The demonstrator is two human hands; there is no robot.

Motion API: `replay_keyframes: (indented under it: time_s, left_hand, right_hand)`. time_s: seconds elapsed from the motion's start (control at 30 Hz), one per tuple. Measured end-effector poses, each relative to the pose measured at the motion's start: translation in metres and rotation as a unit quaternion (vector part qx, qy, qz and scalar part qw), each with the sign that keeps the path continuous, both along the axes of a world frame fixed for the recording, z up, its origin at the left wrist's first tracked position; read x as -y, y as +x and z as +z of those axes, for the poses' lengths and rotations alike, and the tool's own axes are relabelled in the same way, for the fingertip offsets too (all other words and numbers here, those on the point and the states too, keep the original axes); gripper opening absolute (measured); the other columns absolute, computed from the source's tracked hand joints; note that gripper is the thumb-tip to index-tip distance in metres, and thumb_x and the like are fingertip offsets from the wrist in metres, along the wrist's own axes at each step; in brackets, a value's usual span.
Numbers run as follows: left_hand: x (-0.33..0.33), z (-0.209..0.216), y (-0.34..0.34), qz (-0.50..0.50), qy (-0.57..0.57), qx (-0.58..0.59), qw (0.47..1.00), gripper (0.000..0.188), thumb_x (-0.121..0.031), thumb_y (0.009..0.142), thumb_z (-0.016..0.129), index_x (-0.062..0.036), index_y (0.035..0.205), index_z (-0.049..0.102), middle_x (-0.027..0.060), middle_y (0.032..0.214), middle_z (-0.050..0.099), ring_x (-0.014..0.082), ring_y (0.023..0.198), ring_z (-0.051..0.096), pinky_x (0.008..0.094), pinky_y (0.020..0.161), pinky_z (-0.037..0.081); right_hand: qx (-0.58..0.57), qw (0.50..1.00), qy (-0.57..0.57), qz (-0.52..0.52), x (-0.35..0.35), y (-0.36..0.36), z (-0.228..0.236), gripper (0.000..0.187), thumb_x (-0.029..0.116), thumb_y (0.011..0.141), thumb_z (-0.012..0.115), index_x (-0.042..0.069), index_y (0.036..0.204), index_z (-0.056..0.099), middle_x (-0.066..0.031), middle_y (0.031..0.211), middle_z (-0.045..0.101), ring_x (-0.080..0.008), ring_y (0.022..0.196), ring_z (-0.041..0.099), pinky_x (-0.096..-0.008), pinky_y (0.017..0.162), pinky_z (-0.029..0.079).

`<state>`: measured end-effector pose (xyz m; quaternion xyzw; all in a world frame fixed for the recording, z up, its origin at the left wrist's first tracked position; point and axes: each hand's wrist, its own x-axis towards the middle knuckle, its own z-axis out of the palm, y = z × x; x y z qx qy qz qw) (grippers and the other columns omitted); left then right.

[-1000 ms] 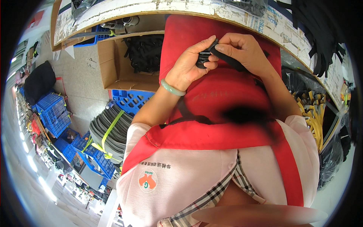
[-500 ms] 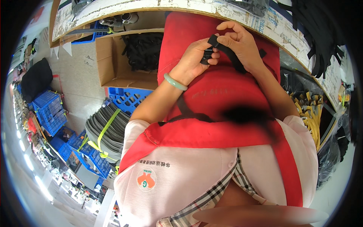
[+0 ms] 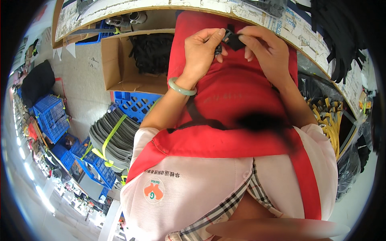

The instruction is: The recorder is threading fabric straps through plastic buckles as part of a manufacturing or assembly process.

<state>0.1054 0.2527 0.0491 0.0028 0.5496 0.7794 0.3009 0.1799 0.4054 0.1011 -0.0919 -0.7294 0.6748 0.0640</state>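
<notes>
Above the red apron covering my lap, my left hand is closed, its thumb and forefinger pinching a small dark piece at the end of a black strap. A black plastic piece, like a buckle, shows under the curled fingers of that hand. My right hand is closed on the other side of the strap, thumb and fingertips at its edge. Between the hands the strap's flat face shows, folded at an angle. The fingers partly hide how strap and plastic piece join.
A worktable edge curves just beyond my hands. At the left stand a cardboard box of black straps, a blue crate and a bundle of grey strips. Black straps hang at the right, above yellow-edged strips.
My left hand has risen slightly and turned, with the thumb now on top. My right hand has opened out and shifted right, and the strap between them has swung to a different angle.
</notes>
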Motion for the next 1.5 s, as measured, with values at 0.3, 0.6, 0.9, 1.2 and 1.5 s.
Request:
replay_keyframes:
  time_s: [0.3, 0.6, 0.9, 1.2, 1.5]
  left_hand:
    - [-0.006, -0.001, 0.002, -0.001, -0.026, -0.098, 0.995, 0.016, -0.01, 0.091, 0.064, 0.003, 0.1, 0.068, 0.0065, 0.076, 0.067, 0.0078, 0.053, 0.057, 0.0192, 0.041, 0.043]
    - [0.0, -0.002, 0.006, -0.012, -0.018, -0.074, 0.997, 0.017, -0.005, 0.088, 0.066, 0.0014, 0.104, 0.068, 0.0081, 0.08, 0.067, 0.0092, 0.063, 0.06, 0.0194, 0.043, 0.045]
    - [0.006, -0.015, 0.0, -0.037, 0.042, 0.076, 0.996, 0.018, -0.004, 0.087, 0.067, -0.0011, 0.104, 0.069, 0.0049, 0.079, 0.066, 0.0084, 0.063, 0.059, 0.0204, 0.046, 0.048]
    - [0.009, -0.01, 0.005, -0.056, -0.032, -0.094, 0.993, 0.015, 0.0, 0.085, 0.067, -0.001, 0.1, 0.07, 0.0036, 0.081, 0.062, 0.0064, 0.057, 0.055, 0.0192, 0.044, 0.044]
    - [0.019, 0.006, 0.001, -0.16, -0.038, -0.133, 0.977, 0.014, 0.003, 0.084, 0.066, 0.0003, 0.097, 0.07, 0.0043, 0.081, 0.061, 0.0066, 0.054, 0.054, 0.0176, 0.044, 0.041]
  right_hand:
    - [0.105, 0.994, -0.023, 0.005, -0.005, -0.006, -0.024, 0.02, 0.009, 0.087, 0.065, 0.002, 0.101, 0.054, -0.0009, 0.069, 0.057, -0.005, 0.053, 0.051, -0.0193, 0.047, 0.042]
    - [0.065, 0.996, 0.031, -0.048, 0.005, -0.005, -0.026, 0.015, 0.008, 0.088, 0.064, 0.002, 0.098, 0.055, -0.0027, 0.075, 0.062, -0.0057, 0.057, 0.054, -0.0197, 0.05, 0.044]
    - [0.1, 0.993, -0.055, 0.003, 0.002, -0.004, -0.034, 0.019, 0.008, 0.09, 0.062, 0.001, 0.106, 0.054, -0.0039, 0.081, 0.062, -0.0069, 0.063, 0.056, -0.0197, 0.057, 0.047]
    - [0.137, 0.984, -0.108, 0.022, -0.008, -0.007, -0.041, 0.019, 0.018, 0.093, 0.06, 0.001, 0.102, 0.059, -0.0032, 0.077, 0.061, -0.0076, 0.057, 0.055, -0.0206, 0.052, 0.046]
    - [0.246, 0.929, -0.168, 0.217, -0.034, -0.014, -0.037, 0.021, 0.024, 0.092, 0.062, 0.003, 0.091, 0.064, -0.0001, 0.067, 0.056, -0.0059, 0.05, 0.051, -0.0197, 0.047, 0.041]
